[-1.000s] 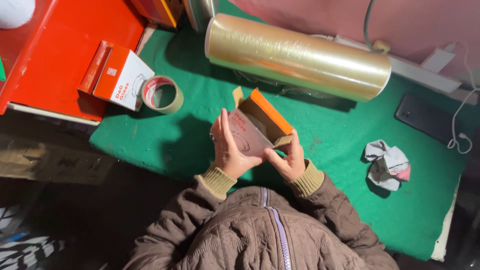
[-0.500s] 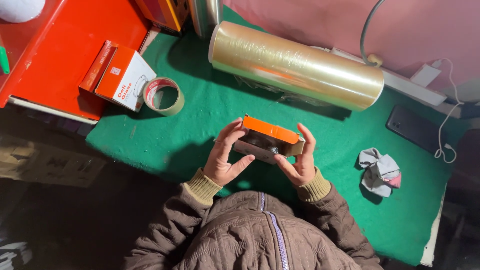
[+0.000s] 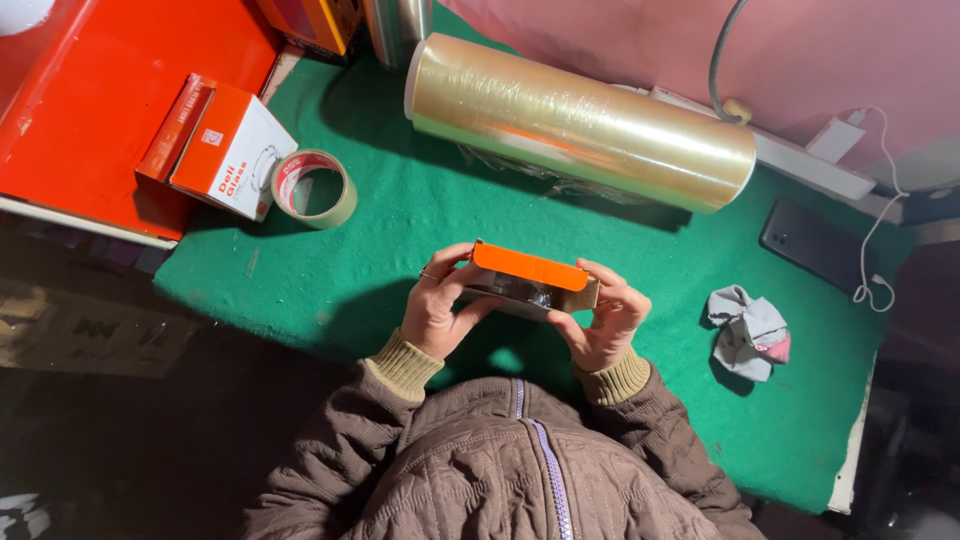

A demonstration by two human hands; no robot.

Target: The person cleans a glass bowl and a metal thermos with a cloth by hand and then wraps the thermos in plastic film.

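Observation:
A small cardboard box with an orange top (image 3: 530, 270) is held level in front of my chest, over the green table cover (image 3: 400, 250). My left hand (image 3: 440, 305) grips its left end, thumb and fingers wrapped round it. My right hand (image 3: 605, 320) grips its right end the same way. Something dark and shiny shows through the box's near side. Both brown jacket sleeves with ribbed cuffs reach up from the bottom of the view.
A big roll of clear stretch film (image 3: 580, 125) lies across the back. A tape roll (image 3: 315, 188) and an orange-and-white carton (image 3: 225, 150) sit at the left by a red surface (image 3: 90, 90). A crumpled cloth (image 3: 750, 330) and a dark phone (image 3: 815, 245) on a white cable lie at the right.
The box was tilted up with its flap open a second ago. Both hands turned it flat, closed, orange side up, and they hold it steady now.

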